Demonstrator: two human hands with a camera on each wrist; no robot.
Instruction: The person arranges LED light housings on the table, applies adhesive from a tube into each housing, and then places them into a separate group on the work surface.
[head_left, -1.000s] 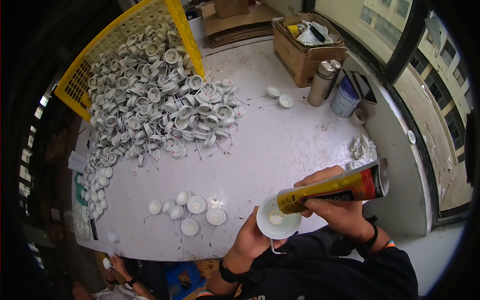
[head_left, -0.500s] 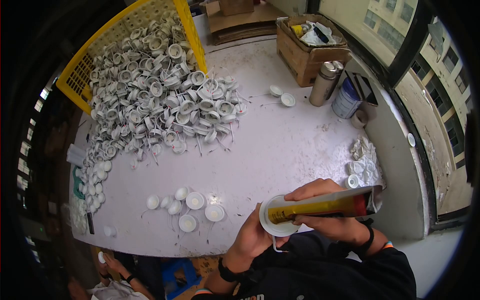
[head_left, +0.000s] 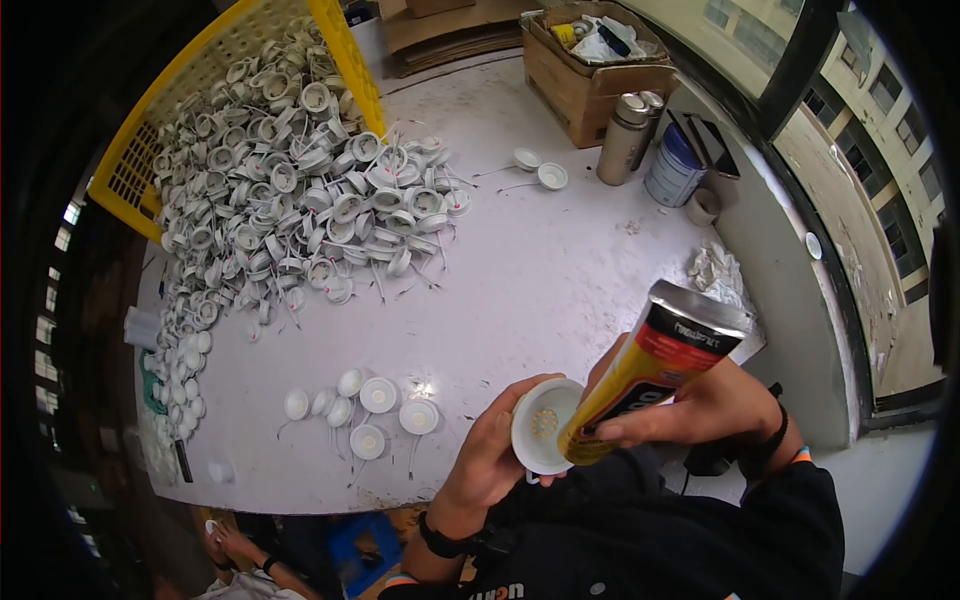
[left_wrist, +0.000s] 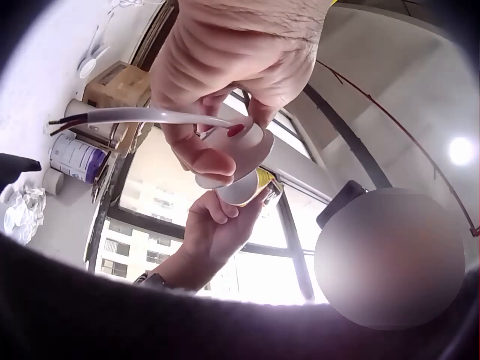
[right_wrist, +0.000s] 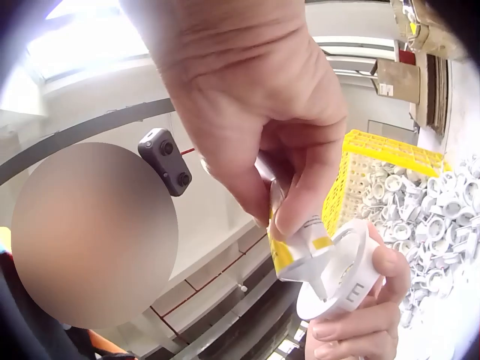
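My left hand (head_left: pixel 490 440) holds a white round lamp housing (head_left: pixel 532 455) by its outside, its open face turned up. Inside the cup shows a disc dotted with small yellow LEDs (head_left: pixel 544 424). From the back of the housing a white cable (left_wrist: pixel 150 115) with bare-ended dark wires sticks out, beside a red spot. My right hand (head_left: pixel 690 405) grips a yellow, black and red glue tube (head_left: pixel 640 375), tilted with its flat end up. In the right wrist view the tube's pointed nozzle (right_wrist: pixel 318 288) reaches into the housing at its inner rim.
A large heap of white lamp housings (head_left: pixel 290 190) spills from a yellow crate (head_left: pixel 350 65). Several finished-looking lamps (head_left: pixel 378 394) lie left of my hands. At the back right stand a cardboard box (head_left: pixel 590 95), a metal flask (head_left: pixel 622 140) and a blue-lidded tub (head_left: pixel 672 172). Another person's hands (head_left: pixel 232 545) show below.
The tube has swung from nearly level to steeply tilted, its nozzle moving from over the LED disc to the right side of the cup. The housing has tipped, showing its inside again.
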